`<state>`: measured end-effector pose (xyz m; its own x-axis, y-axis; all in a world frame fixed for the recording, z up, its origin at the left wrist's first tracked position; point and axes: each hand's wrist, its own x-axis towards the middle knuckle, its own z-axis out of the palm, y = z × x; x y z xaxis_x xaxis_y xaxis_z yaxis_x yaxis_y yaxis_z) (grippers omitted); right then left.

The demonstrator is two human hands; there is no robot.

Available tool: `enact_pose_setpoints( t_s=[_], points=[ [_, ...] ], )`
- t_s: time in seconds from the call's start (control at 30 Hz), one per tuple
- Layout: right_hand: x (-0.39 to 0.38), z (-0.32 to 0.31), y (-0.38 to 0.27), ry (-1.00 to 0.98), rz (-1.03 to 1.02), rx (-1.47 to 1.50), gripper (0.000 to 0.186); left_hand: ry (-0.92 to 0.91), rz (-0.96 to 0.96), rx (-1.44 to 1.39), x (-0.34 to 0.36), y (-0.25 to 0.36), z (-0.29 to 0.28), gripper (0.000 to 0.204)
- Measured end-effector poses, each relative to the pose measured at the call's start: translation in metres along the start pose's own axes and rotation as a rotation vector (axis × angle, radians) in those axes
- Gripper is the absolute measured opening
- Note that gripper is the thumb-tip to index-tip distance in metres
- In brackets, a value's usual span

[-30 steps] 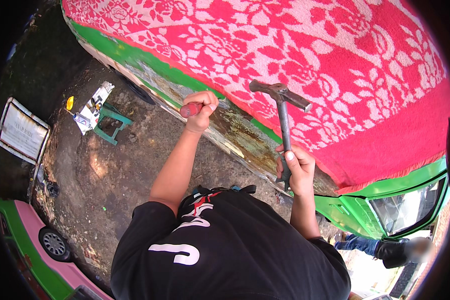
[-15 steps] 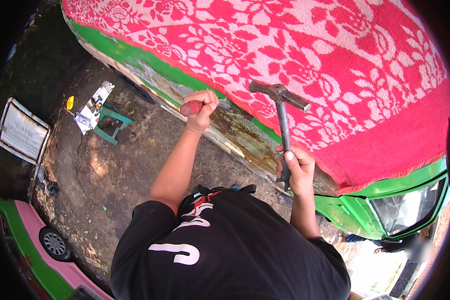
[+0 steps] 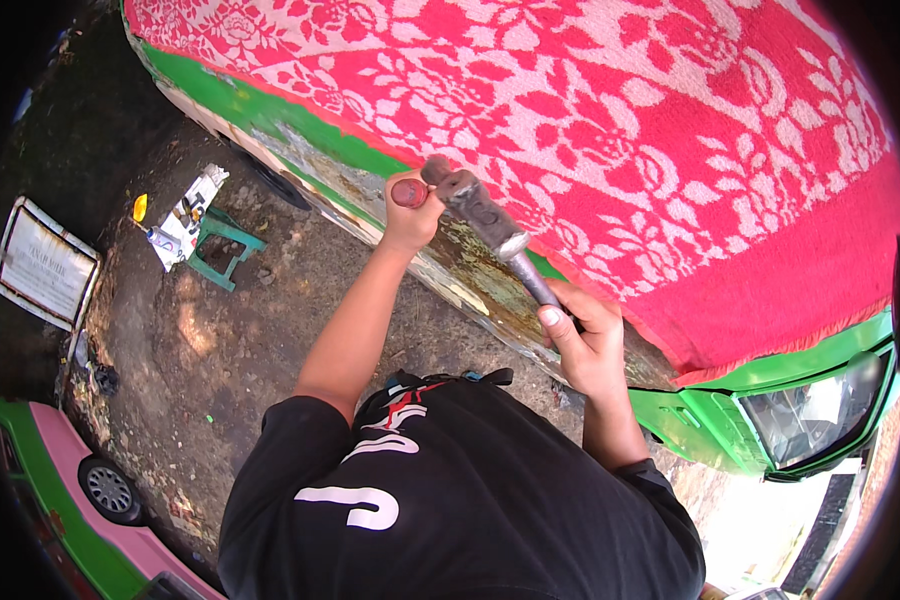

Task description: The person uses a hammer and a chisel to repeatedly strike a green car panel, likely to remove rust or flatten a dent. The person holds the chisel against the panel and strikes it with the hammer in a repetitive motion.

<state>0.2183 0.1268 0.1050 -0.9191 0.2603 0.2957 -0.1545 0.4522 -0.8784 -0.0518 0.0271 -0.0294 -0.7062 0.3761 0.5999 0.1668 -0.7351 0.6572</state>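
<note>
My left hand (image 3: 410, 228) is closed around a tool with a round red handle (image 3: 408, 193), its butt end towards me; the rest of that tool is hidden behind the hand. A hammer (image 3: 485, 218) with a worn metal head and shaft is in my right hand (image 3: 592, 345), thumb along the grip. Its head overlaps the edge of my left hand in view, close beside the red handle; whether they touch I cannot tell. Both hands are over the scraped, rusty side panel (image 3: 482, 268) of a green vehicle (image 3: 340, 146).
A red and pink flowered cloth (image 3: 610, 130) covers the vehicle's top. On the dirt ground to the left stands a green stool (image 3: 235, 232) with a white sheet and small items. A pink and green car (image 3: 80, 450) and a framed sign (image 3: 55, 265) are farther left.
The hammer has swung down and left, bringing its head next to the red handle. My left hand has shifted slightly right. A person at the lower right is no longer in view.
</note>
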Motion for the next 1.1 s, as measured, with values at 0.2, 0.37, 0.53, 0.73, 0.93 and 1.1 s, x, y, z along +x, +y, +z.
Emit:
enact_pose_setpoints(
  t_s=[0.2, 0.37, 0.53, 0.73, 0.93, 1.1],
  points=[
    [0.009, 0.007, -0.009, -0.014, -0.127, -0.171, 0.028, 0.027, -0.043, 0.081, 0.002, 0.026, 0.032, 0.018],
    [0.009, 0.004, -0.002, 0.021, 0.118, -0.049, 0.031, 0.045, 0.068, 0.375, -0.002, 0.013, 0.019, 0.029],
    [0.005, 0.001, 0.002, -0.012, -0.118, 0.105, 0.031, -0.021, 0.041, 0.249, 0.006, 0.017, 0.026, 0.021],
    [0.007, 0.004, -0.002, 0.027, 0.010, 0.086, 0.033, 0.037, 0.060, 0.264, -0.001, 0.018, 0.023, 0.015],
    [0.010, 0.008, 0.004, 0.007, 0.030, -0.051, 0.028, -0.011, -0.015, 0.270, 0.008, 0.022, 0.030, 0.015],
    [0.005, 0.005, 0.013, 0.046, 0.159, 0.195, 0.024, 0.077, -0.050, 0.163, -0.011, 0.001, 0.013, 0.028]
  ],
)
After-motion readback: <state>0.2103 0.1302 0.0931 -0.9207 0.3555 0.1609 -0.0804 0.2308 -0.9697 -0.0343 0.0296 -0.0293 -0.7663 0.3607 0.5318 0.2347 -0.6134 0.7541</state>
